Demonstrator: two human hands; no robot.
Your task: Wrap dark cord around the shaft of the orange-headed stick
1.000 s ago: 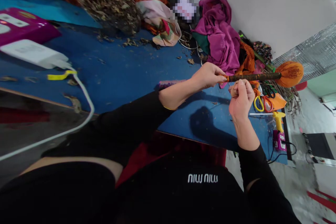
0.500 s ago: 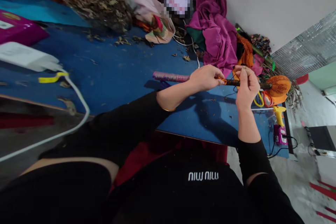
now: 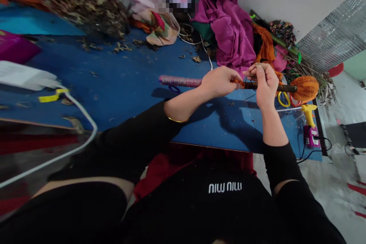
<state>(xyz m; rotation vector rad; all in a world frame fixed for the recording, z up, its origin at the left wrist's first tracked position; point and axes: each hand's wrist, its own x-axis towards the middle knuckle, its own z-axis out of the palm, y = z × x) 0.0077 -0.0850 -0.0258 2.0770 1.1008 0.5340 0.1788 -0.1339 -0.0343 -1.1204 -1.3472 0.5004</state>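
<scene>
Across the blue table [image 3: 128,72] lies a long stick [image 3: 281,87], its left part sheathed in pink, patterned wrapping [image 3: 181,81] and its right end topped by a round orange cloth-like bulb [image 3: 305,88]. My left hand [image 3: 220,82] is closed around the stick near its middle, where a bit of orange material shows at the fingertips. Just right of it, my right hand [image 3: 265,82] is raised at the stick with thumb and fingers pinched together. What the pinch holds is too small to make out; a thin dark strand shows beneath it.
Magenta cloth [image 3: 228,26] is heaped behind my hands. Dried plant stems [image 3: 82,4] lie at the back left. A yellow glue gun [image 3: 309,114] and a purple box [image 3: 312,136] sit by the right edge. A white plug with cable [image 3: 28,75] lies at left.
My head view has shifted slightly, so the table items sit a little further left. Both hands stay at the stick; the right fingertips have drawn closer to the left hand.
</scene>
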